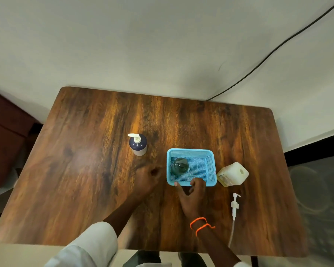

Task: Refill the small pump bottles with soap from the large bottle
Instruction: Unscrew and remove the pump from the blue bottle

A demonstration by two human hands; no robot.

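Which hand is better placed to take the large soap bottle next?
Probably the right hand: it rests at the basket rim, next to the large bottle. The left hand is beyond the basket.

This looks like a plain room indoors, most likely in a home or a small office, though nothing settles which. A wooden table (85, 160) with rounded corners fills the middle of the frame, pushed against a bare pale wall (143, 45) across the top. A black cable (278, 47) runs down the wall at upper right. A dark skirting strip (316, 147) and grey floor (320, 189) show at right, and reddish-brown furniture (6, 132) stands at the left edge.
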